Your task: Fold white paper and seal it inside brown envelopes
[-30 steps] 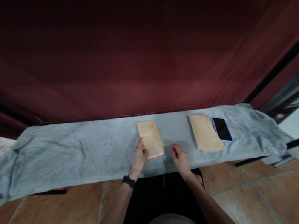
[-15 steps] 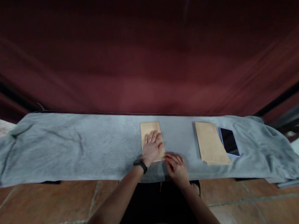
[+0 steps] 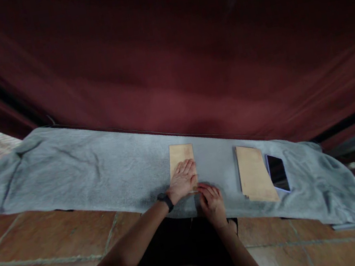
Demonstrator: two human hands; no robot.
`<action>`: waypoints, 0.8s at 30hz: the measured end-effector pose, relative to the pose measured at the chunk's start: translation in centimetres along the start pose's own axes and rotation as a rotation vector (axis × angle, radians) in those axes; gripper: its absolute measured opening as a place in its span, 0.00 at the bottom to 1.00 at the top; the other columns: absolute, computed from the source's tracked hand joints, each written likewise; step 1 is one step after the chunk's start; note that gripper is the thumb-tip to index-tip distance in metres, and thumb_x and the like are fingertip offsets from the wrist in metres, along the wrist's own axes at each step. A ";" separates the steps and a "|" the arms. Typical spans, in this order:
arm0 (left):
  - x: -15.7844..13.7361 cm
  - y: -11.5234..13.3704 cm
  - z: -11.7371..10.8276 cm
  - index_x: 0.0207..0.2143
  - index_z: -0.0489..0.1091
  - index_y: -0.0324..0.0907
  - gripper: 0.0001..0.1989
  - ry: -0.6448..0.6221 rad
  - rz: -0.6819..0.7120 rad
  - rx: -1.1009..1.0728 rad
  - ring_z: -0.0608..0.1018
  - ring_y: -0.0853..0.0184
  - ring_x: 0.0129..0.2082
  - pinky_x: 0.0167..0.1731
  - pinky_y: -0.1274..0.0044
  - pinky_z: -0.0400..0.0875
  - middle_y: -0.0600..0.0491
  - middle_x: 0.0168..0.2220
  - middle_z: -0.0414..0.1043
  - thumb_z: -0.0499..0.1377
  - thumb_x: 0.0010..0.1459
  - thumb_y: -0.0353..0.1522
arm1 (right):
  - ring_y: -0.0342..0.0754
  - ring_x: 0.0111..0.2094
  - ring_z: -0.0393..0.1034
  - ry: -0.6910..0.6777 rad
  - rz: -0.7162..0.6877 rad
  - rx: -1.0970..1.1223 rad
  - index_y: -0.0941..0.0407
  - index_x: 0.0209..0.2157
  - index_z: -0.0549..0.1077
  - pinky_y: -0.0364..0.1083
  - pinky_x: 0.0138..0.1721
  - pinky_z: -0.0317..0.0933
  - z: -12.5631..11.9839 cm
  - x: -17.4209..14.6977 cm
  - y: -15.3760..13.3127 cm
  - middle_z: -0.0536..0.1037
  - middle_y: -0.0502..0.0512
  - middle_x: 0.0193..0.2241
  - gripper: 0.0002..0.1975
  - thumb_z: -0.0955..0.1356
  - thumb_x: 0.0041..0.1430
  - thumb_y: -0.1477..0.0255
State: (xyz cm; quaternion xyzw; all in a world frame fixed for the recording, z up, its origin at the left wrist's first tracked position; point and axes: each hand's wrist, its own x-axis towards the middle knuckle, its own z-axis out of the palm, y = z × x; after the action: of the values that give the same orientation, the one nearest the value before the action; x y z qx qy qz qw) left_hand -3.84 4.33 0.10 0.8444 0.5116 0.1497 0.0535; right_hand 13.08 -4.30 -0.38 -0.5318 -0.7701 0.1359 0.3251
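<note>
A tan paper envelope [image 3: 181, 153] lies flat on the grey cloth in front of me. Across its lower half rests my left hand [image 3: 182, 181], palm down and fingers stretched out, with a dark watch on the wrist. At the envelope's near right corner is my right hand [image 3: 212, 202], its fingers curled and the fingertips closed at the edge. Just what they pinch there is small and partly hidden. To the right, a stack of similar tan envelopes [image 3: 256, 174] lies slightly fanned out.
A phone with a purplish edge [image 3: 277, 173] lies right of the stack. The grey cloth [image 3: 129, 168] covers a long narrow surface, wrinkled at both ends. Behind it hangs a dark red fabric [image 3: 163, 90]. Brown floor tiles [image 3: 62, 238] show below.
My left hand has slid slightly toward me over the envelope, baring more of its far part. My right hand stays at the near corner. The view has shifted slightly.
</note>
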 end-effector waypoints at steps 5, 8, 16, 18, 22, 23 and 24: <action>-4.1 1.4 -1.2 0.68 0.54 0.40 0.26 0.007 0.067 -0.086 0.56 0.63 0.70 0.68 0.62 0.47 0.45 0.69 0.55 0.47 0.69 0.36 | 0.52 0.51 0.71 0.007 0.034 0.032 0.53 0.49 0.76 0.54 0.55 0.59 0.1 0.1 0.4 0.79 0.56 0.50 0.17 0.59 0.68 0.73; -6.3 1.8 -1.6 0.67 0.57 0.41 0.25 0.015 0.082 -0.125 0.60 0.63 0.68 0.67 0.64 0.53 0.45 0.67 0.59 0.49 0.68 0.35 | 0.52 0.56 0.68 -0.013 -0.007 0.064 0.54 0.54 0.73 0.55 0.58 0.59 0.1 0.9 0.8 0.76 0.57 0.54 0.19 0.58 0.70 0.72; -7.7 1.1 -2.0 0.55 0.70 0.41 0.17 0.116 0.104 -0.198 0.74 0.64 0.58 0.59 0.67 0.68 0.46 0.57 0.73 0.52 0.67 0.28 | 0.51 0.65 0.58 -0.269 -0.226 -0.068 0.55 0.63 0.66 0.58 0.67 0.50 1.5 6.5 1.3 0.66 0.58 0.64 0.21 0.57 0.72 0.71; -7.5 1.1 -2.1 0.53 0.72 0.43 0.15 0.131 0.106 -0.215 0.75 0.64 0.57 0.59 0.66 0.68 0.48 0.56 0.74 0.53 0.67 0.27 | 0.51 0.67 0.56 -0.309 -0.258 -0.131 0.54 0.64 0.64 0.58 0.67 0.49 2.0 8.0 1.6 0.62 0.58 0.66 0.22 0.57 0.72 0.71; -7.6 1.2 -2.2 0.50 0.74 0.45 0.13 0.170 0.064 -0.271 0.76 0.64 0.55 0.58 0.65 0.70 0.49 0.55 0.75 0.53 0.67 0.28 | 0.51 0.69 0.51 -0.333 -0.295 -0.210 0.53 0.67 0.58 0.58 0.68 0.46 3.1 10.8 2.3 0.57 0.56 0.68 0.24 0.57 0.72 0.68; -7.6 1.3 -2.1 0.49 0.74 0.44 0.13 0.176 0.053 -0.284 0.76 0.64 0.55 0.57 0.66 0.71 0.50 0.54 0.76 0.53 0.67 0.29 | 0.51 0.69 0.50 -0.335 -0.295 -0.223 0.53 0.68 0.57 0.58 0.68 0.45 3.4 11.5 2.5 0.56 0.56 0.68 0.25 0.57 0.72 0.67; -7.7 1.3 -2.1 0.49 0.74 0.44 0.12 0.182 0.043 -0.294 0.76 0.64 0.55 0.57 0.66 0.71 0.50 0.53 0.76 0.53 0.67 0.29 | 0.51 0.69 0.50 -0.334 -0.287 -0.234 0.53 0.68 0.56 0.58 0.69 0.44 3.7 12.1 2.6 0.55 0.57 0.69 0.26 0.57 0.72 0.66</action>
State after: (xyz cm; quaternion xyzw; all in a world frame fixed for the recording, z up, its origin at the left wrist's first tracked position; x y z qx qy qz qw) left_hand -6.73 -3.20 0.82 0.8213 0.4686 0.2997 0.1266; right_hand 9.84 8.21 -0.30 -0.4210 -0.8913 0.0841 0.1456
